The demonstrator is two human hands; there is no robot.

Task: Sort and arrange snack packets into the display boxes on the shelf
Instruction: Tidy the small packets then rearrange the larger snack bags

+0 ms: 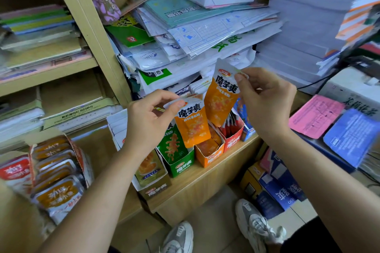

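While the left hand (148,117) pinches a packet (192,127) by its top seam and the right hand (265,98) pinches a second packet (223,98) likewise, both hang over the orange box (209,158) on the shelf (230,160). Judged light, limp and slick; the flat sealed edge gives the surest hold.

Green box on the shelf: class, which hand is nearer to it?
Left. The left hand is just above the green box; the right hand is higher, off to its right, above the red box.
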